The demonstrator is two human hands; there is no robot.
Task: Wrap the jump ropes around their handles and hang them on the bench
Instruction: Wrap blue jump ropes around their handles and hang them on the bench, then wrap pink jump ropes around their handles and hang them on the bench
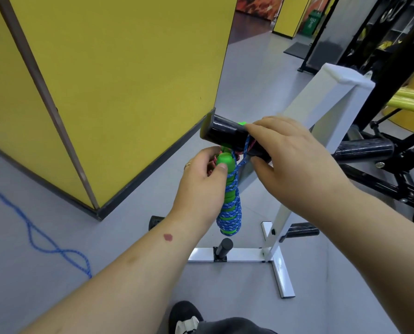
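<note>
Head view: both hands worked a wrapped jump rope at a black foam bar near the frame's centre.

The left hand (pixel 201 179) had its grip closed on the green handles (pixel 227 196), thumb pressed at the top end, the bundle of blue rope (pixel 232 218) hanging down below the bar (pixel 225 135). The right hand (pixel 295 155) curled over the bar, fingers and thumb pinched around it and the rope loop (a pinkish cord showed there too). A loose blue rope (pixel 32 232) lay on the grey floor (pixel 128 237), lower left. The white frame (pixel 280 227) stood behind.
</note>
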